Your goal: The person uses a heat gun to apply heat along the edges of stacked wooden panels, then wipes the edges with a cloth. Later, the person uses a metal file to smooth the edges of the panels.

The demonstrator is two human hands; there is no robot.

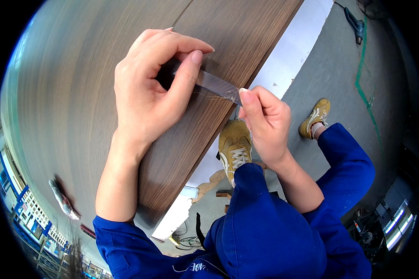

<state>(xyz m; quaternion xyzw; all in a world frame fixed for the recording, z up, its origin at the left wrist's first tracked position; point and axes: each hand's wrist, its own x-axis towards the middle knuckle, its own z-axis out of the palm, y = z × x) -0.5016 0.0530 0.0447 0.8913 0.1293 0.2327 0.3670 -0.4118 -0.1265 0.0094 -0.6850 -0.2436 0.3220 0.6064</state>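
Note:
A strip of what looks like clear tape (217, 86) is stretched between my two hands, over the edge of a brown wood-grain panel (86, 65). Fine pale fibres cling to it near its right end. My left hand (142, 86) rests over the panel with its fingers curled, and the strip's left end runs in behind the thumb. Whatever lies inside that palm is dark and mostly hidden. Just past the panel's edge, my right hand (268, 122) pinches the other end between thumb and bent forefinger.
White sheeting (286, 56) with a ragged edge borders the panel. Below are my tan shoes (236, 146) on the grey floor, which carries a green line (360, 86). A dark tool (354, 25) lies at the far right. On the panel's left sits a small silvery bundle (64, 201).

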